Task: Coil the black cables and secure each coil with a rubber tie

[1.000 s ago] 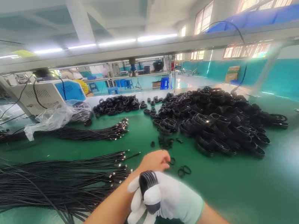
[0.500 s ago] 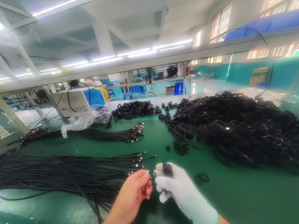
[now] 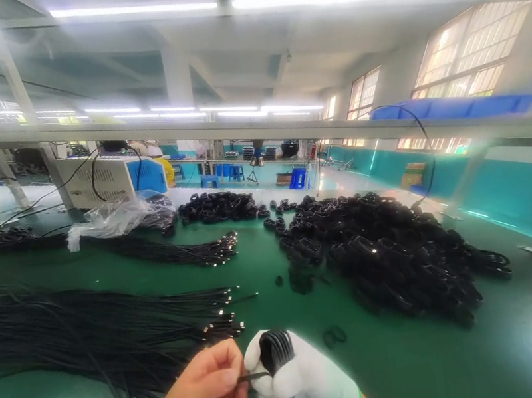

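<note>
My right hand point(image 3: 303, 385), in a white glove, grips a small coil of black cable point(image 3: 275, 347) that stands up between thumb and fingers. My bare left hand point(image 3: 201, 394) pinches the thin black end of that cable point(image 3: 252, 377) right beside the glove. Both hands are low at the front of the green table point(image 3: 423, 362). To the left lies a spread of straight black cables point(image 3: 89, 328) with metal plugs pointing right. A big heap of coiled black cables point(image 3: 380, 255) lies ahead to the right.
Two black ties point(image 3: 334, 334) lie on the mat just right of my hands. A second cable bundle point(image 3: 173, 250), a clear plastic bag point(image 3: 112, 218) and a white and blue machine point(image 3: 111, 176) sit at the back left. A smaller pile of coils point(image 3: 219, 206) lies behind.
My left hand has pulled back from the table near the ties and now pinches the cable end at the coil. The view has tilted up and both hands sit lower in frame.
</note>
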The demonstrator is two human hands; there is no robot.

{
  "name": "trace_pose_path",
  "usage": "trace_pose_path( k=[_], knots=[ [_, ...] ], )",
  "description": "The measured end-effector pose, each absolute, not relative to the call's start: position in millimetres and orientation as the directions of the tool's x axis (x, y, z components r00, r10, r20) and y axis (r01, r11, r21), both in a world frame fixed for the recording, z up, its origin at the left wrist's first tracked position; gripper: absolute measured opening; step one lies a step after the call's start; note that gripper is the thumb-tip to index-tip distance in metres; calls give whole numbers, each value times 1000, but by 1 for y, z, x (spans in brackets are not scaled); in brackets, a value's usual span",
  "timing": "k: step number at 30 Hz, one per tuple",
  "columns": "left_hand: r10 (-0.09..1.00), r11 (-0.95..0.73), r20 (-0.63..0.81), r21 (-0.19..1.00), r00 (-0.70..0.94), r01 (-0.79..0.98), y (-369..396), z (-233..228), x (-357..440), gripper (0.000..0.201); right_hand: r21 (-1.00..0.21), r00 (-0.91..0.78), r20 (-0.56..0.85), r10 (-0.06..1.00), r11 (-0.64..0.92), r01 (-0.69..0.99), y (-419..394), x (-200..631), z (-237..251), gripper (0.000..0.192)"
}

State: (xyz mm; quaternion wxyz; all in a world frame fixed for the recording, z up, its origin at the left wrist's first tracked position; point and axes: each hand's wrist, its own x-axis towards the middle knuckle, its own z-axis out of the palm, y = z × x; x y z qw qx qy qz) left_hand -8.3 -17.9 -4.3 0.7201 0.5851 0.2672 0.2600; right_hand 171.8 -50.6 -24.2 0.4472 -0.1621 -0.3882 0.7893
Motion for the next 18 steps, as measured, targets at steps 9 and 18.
trace_pose_path(
  k=[9,18],
  knots=[
    [674,-524,-64,660,736,538,-1,34,-13,15,-920,-146,-105,984,-152,-361,-52,174,-11,34],
    [692,-432,-55,767,720,474,-1,20,-3,58,-953,-324,-292,900,-301,23,-48,170,-24,60]
  ],
)
